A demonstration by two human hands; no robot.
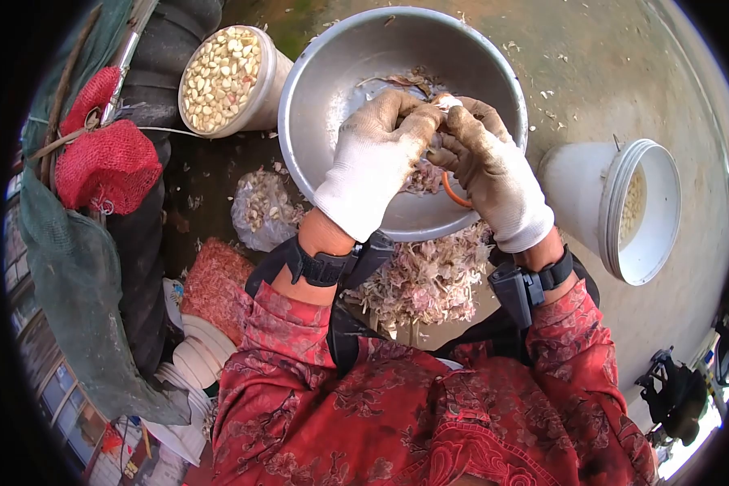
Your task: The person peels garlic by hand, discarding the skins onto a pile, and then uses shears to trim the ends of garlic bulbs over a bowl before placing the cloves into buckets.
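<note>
Both my hands wear white knit gloves with brown-stained fingers and meet over a large metal basin (298,113). My left hand (385,146) is closed, its thumb and fingers pinching a small whitish garlic clove (446,102). From the other side, my right hand (494,154) is closed on the same clove, fingertips against it. A curved orange strip (455,191) shows beneath the right hand; what it belongs to is hidden. Dry garlic skins (417,81) lie in the basin, partly covered by my hands.
A white bucket (279,85) full of peeled cloves stands at upper left. At right, another white bucket (579,190) leans, with cloves inside. A heap of garlic skins (429,283) lies below the basin. A plastic bag (263,212) and red mesh sacks (109,166) are at left.
</note>
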